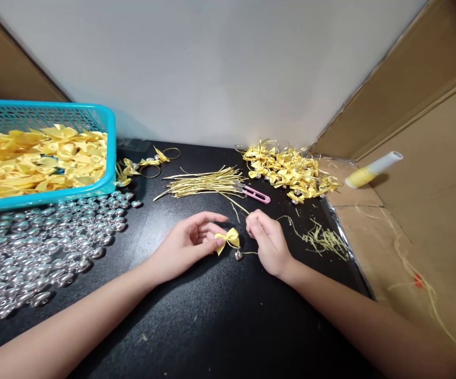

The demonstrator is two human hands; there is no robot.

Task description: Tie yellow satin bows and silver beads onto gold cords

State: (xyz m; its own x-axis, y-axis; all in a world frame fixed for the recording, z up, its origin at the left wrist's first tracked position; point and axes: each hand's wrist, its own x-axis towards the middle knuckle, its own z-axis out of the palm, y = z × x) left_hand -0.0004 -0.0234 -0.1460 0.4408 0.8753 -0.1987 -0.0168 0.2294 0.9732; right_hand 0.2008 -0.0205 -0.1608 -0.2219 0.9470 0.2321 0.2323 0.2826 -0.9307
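My left hand [188,243] pinches a small yellow ribbon bow [228,239] between thumb and fingertips, just above the black table [212,316]. A silver bell [238,255] hangs or lies right below the bow. My right hand [269,241] is closed in a pinch on a thin gold string [247,211] that runs to the bow and bell. Both hands sit close together at the table's middle.
A turquoise basket [111,152] of yellow bows stands at the far left, with a spread of silver bells [34,252] before it. Cut gold strings [204,183], pink snips [255,195], a pile of finished bows [291,171], string scraps [324,239] and a yellow tube [372,169] lie beyond.
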